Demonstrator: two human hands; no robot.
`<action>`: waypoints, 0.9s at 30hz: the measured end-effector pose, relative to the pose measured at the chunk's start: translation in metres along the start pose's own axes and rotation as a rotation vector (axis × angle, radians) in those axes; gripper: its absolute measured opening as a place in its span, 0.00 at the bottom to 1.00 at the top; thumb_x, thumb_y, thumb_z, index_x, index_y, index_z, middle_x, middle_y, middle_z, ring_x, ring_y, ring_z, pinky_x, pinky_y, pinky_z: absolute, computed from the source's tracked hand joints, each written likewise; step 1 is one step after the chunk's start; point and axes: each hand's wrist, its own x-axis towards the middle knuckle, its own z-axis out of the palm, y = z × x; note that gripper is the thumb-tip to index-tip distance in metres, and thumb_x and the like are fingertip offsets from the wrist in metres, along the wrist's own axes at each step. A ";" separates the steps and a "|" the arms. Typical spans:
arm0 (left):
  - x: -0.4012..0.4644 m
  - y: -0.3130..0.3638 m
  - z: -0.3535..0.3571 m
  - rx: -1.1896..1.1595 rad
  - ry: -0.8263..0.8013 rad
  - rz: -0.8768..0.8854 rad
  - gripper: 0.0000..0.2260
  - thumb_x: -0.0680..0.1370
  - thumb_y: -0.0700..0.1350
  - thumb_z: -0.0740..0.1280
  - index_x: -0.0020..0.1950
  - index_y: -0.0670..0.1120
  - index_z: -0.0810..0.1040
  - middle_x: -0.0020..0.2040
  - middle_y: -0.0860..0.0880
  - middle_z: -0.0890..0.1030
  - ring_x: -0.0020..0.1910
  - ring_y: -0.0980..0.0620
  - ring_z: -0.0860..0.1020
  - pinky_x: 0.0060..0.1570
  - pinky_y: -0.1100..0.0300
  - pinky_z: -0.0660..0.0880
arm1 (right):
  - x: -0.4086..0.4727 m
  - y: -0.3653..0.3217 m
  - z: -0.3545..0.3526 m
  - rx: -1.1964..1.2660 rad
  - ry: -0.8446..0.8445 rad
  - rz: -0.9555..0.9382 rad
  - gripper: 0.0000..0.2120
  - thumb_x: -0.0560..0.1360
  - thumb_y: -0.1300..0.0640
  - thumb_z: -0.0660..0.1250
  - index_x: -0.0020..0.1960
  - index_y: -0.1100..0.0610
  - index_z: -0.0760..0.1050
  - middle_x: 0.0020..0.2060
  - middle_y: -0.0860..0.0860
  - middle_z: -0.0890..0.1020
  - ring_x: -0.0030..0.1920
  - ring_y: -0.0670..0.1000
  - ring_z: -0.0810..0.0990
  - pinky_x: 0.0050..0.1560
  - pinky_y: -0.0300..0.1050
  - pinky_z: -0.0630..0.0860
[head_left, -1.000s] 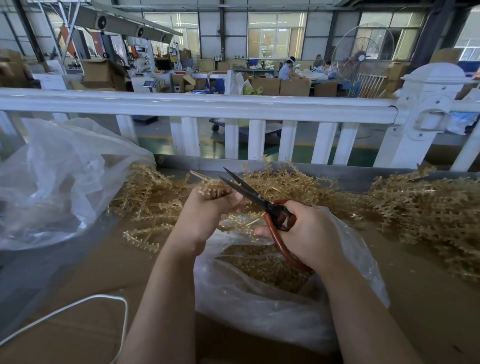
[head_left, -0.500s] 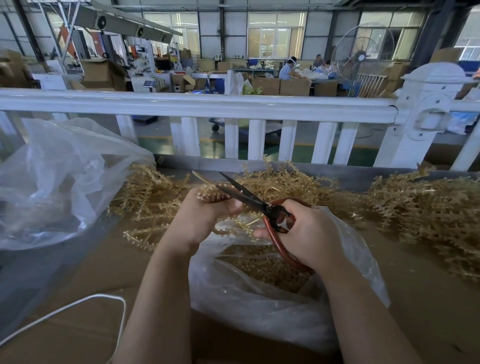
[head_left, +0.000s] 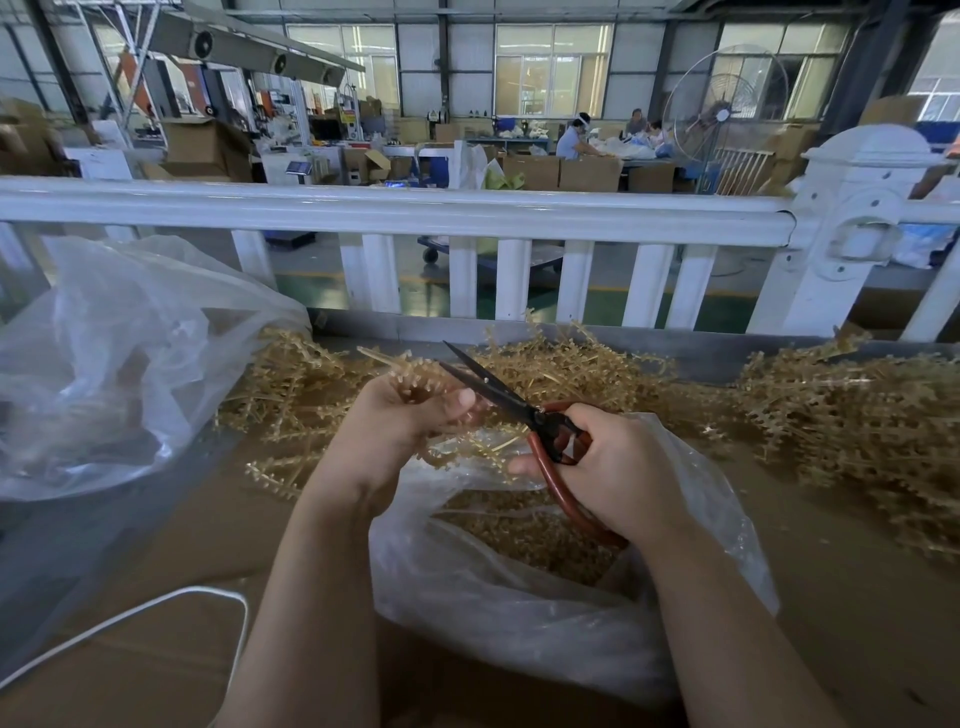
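Note:
My left hand (head_left: 400, 415) grips a golden plastic sprig (head_left: 410, 374) with small studs along its stem. My right hand (head_left: 613, 473) holds scissors (head_left: 498, 392) with black blades and red-brown handles, fingers through the loops. The blades stand slightly apart right beside the sprig, above my left thumb. Below both hands an open clear plastic bag (head_left: 519, 618) holds a heap of small golden cut pieces (head_left: 530, 535).
Piles of golden sprigs (head_left: 857, 431) lie along the far side of the cardboard-covered table (head_left: 857, 597). A large crumpled clear bag (head_left: 119, 364) sits at the left. A white cord (head_left: 156, 605) loops near the front left. A white railing (head_left: 415, 213) runs behind the table.
The scissors' tips have swung up a little and the blades have parted slightly at the sprig. My left hand has turned the sprig a little; both hands stay over the bag.

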 end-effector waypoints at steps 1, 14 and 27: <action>0.000 0.001 0.000 -0.026 -0.004 -0.008 0.03 0.70 0.44 0.74 0.41 0.45 0.85 0.43 0.43 0.86 0.44 0.49 0.84 0.41 0.65 0.78 | 0.000 -0.001 0.000 0.005 -0.002 0.001 0.24 0.60 0.21 0.66 0.43 0.38 0.76 0.33 0.31 0.79 0.42 0.31 0.77 0.37 0.25 0.70; 0.001 0.000 0.003 -0.070 0.069 -0.027 0.14 0.76 0.38 0.69 0.33 0.50 0.86 0.35 0.49 0.85 0.32 0.58 0.81 0.32 0.68 0.75 | 0.000 0.001 0.001 0.032 -0.034 0.003 0.24 0.60 0.23 0.68 0.43 0.41 0.79 0.36 0.34 0.80 0.40 0.35 0.79 0.35 0.27 0.70; 0.004 -0.002 0.000 -0.049 0.045 0.030 0.03 0.69 0.40 0.72 0.40 0.41 0.85 0.39 0.44 0.86 0.40 0.51 0.84 0.41 0.66 0.78 | 0.000 -0.002 -0.002 -0.095 -0.004 -0.033 0.26 0.62 0.21 0.63 0.47 0.40 0.76 0.34 0.34 0.79 0.36 0.35 0.78 0.33 0.26 0.72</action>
